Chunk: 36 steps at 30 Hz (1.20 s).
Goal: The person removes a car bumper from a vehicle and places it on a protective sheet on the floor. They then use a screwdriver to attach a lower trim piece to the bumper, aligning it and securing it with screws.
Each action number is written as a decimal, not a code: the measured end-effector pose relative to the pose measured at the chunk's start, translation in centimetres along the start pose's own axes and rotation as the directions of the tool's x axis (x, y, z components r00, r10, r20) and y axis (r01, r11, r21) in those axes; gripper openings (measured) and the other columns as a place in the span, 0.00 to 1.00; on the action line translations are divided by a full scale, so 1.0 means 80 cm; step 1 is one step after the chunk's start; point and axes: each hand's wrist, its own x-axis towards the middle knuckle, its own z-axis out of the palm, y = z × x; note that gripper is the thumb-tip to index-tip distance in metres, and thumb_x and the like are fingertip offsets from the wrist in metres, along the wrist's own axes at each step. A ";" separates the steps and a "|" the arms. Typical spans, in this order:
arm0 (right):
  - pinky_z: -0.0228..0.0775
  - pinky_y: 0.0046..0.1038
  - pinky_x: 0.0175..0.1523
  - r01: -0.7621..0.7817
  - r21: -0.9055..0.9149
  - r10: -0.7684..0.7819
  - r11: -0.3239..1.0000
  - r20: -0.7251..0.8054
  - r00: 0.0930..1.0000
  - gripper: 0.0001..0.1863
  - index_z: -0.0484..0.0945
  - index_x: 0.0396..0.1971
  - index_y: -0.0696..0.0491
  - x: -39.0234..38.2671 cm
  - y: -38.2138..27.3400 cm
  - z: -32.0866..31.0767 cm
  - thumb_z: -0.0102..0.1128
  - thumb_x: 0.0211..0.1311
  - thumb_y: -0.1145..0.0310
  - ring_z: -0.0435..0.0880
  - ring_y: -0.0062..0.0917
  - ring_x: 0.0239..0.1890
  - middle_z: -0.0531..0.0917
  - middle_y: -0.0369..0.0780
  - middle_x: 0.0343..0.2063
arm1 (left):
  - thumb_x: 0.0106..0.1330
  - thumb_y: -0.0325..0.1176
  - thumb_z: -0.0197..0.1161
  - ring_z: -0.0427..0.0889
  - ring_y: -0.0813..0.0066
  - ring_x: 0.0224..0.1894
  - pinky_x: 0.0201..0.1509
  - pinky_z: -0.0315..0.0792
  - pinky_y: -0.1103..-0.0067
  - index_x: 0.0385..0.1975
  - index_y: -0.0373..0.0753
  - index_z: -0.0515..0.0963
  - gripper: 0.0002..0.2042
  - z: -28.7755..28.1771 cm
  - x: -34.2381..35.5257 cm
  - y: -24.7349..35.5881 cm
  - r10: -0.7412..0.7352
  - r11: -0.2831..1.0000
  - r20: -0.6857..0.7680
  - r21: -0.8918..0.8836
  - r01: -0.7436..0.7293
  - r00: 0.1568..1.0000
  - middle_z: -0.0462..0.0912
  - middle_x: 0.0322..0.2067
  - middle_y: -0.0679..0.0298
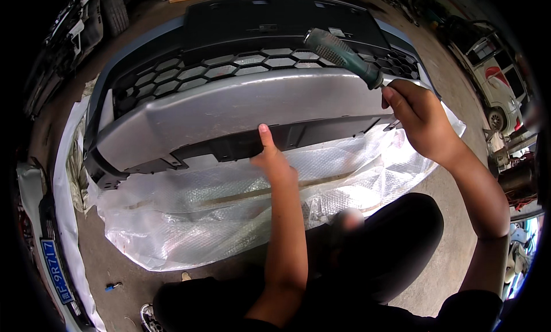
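In front of me lies a car bumper (224,105) with a silver-grey lower panel, a black honeycomb grille (209,72) and a black trim strip (247,139) along its near edge. My left hand (274,158) is at this edge, its thumb up against the strip where it meets the silver panel. Its other fingers curl low under the edge, partly hidden and blurred. My right hand (422,116) is closed around the shaft of a screwdriver (338,53). The dark green handle with its metal end cap points up and left, raised over the bumper's right side.
Bubble wrap (189,217) lies beneath the bumper on the concrete floor (453,217). Another bumper with a blue plate (57,271) stands at the left edge. A small blue object (113,286) lies on the floor. A white vehicle (499,85) is at the far right.
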 end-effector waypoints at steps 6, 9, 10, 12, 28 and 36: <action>0.63 0.28 0.29 0.086 -0.134 -0.117 0.987 -0.243 0.963 0.16 0.75 0.30 0.61 -0.001 -0.002 -0.013 0.49 0.73 0.62 0.70 0.21 0.21 0.71 0.41 0.17 | 0.48 0.70 0.67 0.67 0.68 0.52 0.53 0.62 0.68 0.56 0.28 0.62 0.50 -0.001 0.000 -0.001 -0.048 0.990 -0.048 0.129 0.054 0.998 0.68 0.54 0.58; 0.60 0.22 0.28 0.308 0.261 -0.177 0.915 -0.428 0.886 0.16 0.75 0.31 0.56 0.011 -0.004 -0.001 0.47 0.75 0.60 0.67 0.16 0.21 0.69 0.34 0.17 | 0.48 0.70 0.67 0.67 0.70 0.51 0.50 0.62 0.68 0.56 0.29 0.63 0.50 -0.008 0.010 0.008 -0.011 0.993 -0.043 0.113 0.016 0.999 0.69 0.53 0.59; 0.60 0.21 0.28 0.343 0.406 -0.132 0.847 -0.465 0.875 0.16 0.74 0.31 0.55 0.008 0.005 0.003 0.46 0.75 0.60 0.67 0.16 0.21 0.69 0.32 0.17 | 0.48 0.70 0.67 0.67 0.70 0.50 0.49 0.62 0.69 0.56 0.30 0.63 0.49 -0.004 0.006 -0.001 -0.009 0.995 -0.023 0.097 0.011 1.000 0.69 0.53 0.60; 0.60 0.22 0.28 0.048 0.345 0.073 0.937 -0.328 0.942 0.19 0.74 0.31 0.55 0.000 0.025 0.030 0.45 0.75 0.55 0.66 0.16 0.21 0.69 0.31 0.19 | 0.48 0.70 0.67 0.67 0.71 0.50 0.48 0.62 0.70 0.56 0.32 0.64 0.48 -0.001 0.002 -0.011 -0.003 0.998 0.017 0.067 0.002 1.000 0.69 0.53 0.61; 0.66 0.27 0.29 -0.294 0.257 0.347 0.921 -0.192 0.918 0.24 0.80 0.28 0.59 -0.046 0.189 -0.027 0.48 0.72 0.53 0.71 0.20 0.21 0.73 0.37 0.17 | 0.70 0.62 0.35 0.66 0.61 0.65 0.63 0.60 0.62 0.63 0.42 0.63 0.34 -0.020 0.048 -0.149 -0.441 0.719 0.359 -0.407 0.563 0.823 0.68 0.64 0.59; 0.59 0.20 0.27 -0.377 0.582 0.608 0.720 -0.269 0.747 0.20 0.79 0.31 0.58 -0.125 0.331 -0.112 0.46 0.74 0.58 0.64 0.14 0.20 0.68 0.31 0.17 | 0.70 0.41 0.50 0.71 0.60 0.61 0.63 0.64 0.59 0.47 0.42 0.77 0.14 0.118 0.025 -0.289 -0.584 0.570 0.606 -0.167 0.804 0.540 0.73 0.59 0.61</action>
